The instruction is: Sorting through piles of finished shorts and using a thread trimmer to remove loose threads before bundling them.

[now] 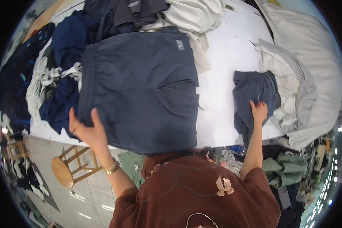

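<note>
A person in a brown top leans over a white surface [224, 60] heaped with clothing. Spread flat across the middle of it, reaching right to the near edge, lies a large dark navy garment [140, 91] with a gathered waistband along its left side and a small pale tag near its far right corner. The left hand [86, 131] rests at the garment's near left corner, just where the cloth meets the near edge of the surface; its fingers [97, 117] are spread apart and lie against the fabric, thumb lifted, not pinching anything. A gold watch [111, 167] sits on that wrist.

The right hand [259, 111] reaches out to the right side of the surface and presses flat on a smaller folded navy piece [254, 95], its fingers close together and laid on top of the cloth rather than gripping it. That piece hangs partly over the near edge.

Just beside it, toward the right edge, sits a pile of pale grey garments [300, 87], touching the navy piece. Along the left edge are bunched dark blue clothes [66, 49] with white drawstrings [45, 79] tangled among them. More cream cloth [193, 15] lies at the far edge. Below the near left corner a wooden stool [66, 171] stands on the floor.
</note>
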A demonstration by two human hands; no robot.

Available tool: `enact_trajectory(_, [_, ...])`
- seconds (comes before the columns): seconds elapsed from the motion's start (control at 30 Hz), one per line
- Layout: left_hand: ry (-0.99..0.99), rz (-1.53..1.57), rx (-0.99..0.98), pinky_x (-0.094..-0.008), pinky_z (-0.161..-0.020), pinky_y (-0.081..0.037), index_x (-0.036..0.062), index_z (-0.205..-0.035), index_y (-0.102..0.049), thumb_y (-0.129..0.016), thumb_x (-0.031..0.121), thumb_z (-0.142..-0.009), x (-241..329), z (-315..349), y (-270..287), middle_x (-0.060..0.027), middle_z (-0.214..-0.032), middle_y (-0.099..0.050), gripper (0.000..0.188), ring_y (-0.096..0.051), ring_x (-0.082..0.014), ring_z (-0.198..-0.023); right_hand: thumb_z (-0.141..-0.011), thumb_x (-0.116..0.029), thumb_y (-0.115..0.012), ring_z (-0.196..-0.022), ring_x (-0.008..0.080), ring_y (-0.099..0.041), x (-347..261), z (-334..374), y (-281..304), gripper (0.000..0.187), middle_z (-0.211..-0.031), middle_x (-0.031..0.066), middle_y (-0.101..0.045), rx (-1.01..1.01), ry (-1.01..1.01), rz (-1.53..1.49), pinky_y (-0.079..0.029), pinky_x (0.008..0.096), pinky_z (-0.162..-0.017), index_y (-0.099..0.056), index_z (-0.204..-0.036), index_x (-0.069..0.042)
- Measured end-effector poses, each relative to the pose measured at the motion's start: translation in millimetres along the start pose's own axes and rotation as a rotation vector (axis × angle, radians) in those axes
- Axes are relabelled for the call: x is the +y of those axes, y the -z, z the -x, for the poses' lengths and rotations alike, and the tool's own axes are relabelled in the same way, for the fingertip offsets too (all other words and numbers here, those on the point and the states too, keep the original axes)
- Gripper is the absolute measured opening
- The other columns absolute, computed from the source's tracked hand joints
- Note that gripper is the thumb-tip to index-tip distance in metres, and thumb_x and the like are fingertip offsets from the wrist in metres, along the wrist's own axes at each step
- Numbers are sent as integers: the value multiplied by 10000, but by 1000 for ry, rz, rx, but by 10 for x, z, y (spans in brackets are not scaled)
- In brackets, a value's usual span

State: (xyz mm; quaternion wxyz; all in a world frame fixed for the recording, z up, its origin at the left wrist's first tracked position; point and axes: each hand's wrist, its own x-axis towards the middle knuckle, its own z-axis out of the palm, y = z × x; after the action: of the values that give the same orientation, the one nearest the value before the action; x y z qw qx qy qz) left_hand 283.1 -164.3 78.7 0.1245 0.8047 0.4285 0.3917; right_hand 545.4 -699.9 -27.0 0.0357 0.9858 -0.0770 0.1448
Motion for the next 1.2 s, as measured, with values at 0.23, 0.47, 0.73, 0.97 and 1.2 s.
enact_trajectory(0.23, [-115,363,-323,-379,-982,-347,22,-1263,-433,-730,118,-738,830,404,-208,-186,-1225,-440,611,-409,-330,-1151,-736,-25,-559,-791,371,-591,26,154,-428,130,-895,186,-600,269,-28,-418,-488,405,-713,-617,-824,52])
enact_trajectory(0.47, [-40,327,-356,-367,-853,-431,81,-1257,-467,-731,164,-760,904,741,-189,-115,-1221,-464,569,-436,-257,-1117,-709,30,-533,-644,302,-542,-1092,710,-169,92,-747,157,-540,-90,344,-907,-451,347,-598,-551,-799,35])
enact_trajectory(0.73, [-52,191,-391,-364,-912,-406,48,-1199,-507,-720,143,-758,754,671,-208,-182,-1165,-482,499,-474,-314,-1095,-767,11,-630,-543,51,-378,-1206,808,478,86,-681,-7,-465,-376,269,-1295,-320,190,-503,-593,-845,3])
enact_trajectory(0.97, [-81,198,-458,-358,-917,-401,40,-1179,-526,-705,154,-787,959,657,-172,-159,-1154,-518,445,-483,-298,-1098,-757,-261,-716,-858,269,-589,48,-226,-338,277,-1019,150,-601,385,18,-364,-469,386,-672,-639,-732,3])
enact_trajectory(1.2, [-139,195,-509,-341,-868,-404,51,-1142,-554,-688,169,-803,1048,613,-200,-123,-1128,-546,383,-493,-267,-1066,-759,-113,-660,-593,279,-520,-53,-17,-45,216,-730,113,-518,353,-65,-695,-420,366,-552,-516,-657,12])
